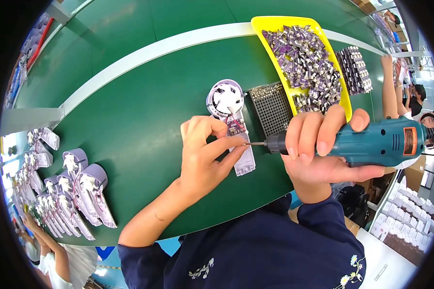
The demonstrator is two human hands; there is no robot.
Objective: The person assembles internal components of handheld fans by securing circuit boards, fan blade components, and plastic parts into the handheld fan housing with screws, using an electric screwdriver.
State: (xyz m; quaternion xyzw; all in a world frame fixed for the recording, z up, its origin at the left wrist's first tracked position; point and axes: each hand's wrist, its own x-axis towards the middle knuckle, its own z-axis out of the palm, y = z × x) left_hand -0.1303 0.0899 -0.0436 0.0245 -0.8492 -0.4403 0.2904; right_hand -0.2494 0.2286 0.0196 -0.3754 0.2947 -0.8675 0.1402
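My right hand (318, 139) is wrapped round a teal electric screwdriver (371, 142) held level, its thin bit pointing left. At the bit's tip, the thumb and forefinger of my left hand (202, 149) are pinched together; whatever they hold is too small to make out. Just below the fingers lies a white handheld fan housing (246, 161) on the green table. Its round purple-rimmed head with white blades (226, 98) is at the far end, and a small purple circuit board (235, 126) with red wires sits at its neck, partly hidden by my left hand.
A black perforated box (272, 108) of small metal pieces stands right of the fan, beside a yellow tray (263, 24) heaped with purple circuit boards. Stacked boards (354, 70) lie further right. Several fan housings (84, 188) are lined up at left. Other people's arms show at both sides.
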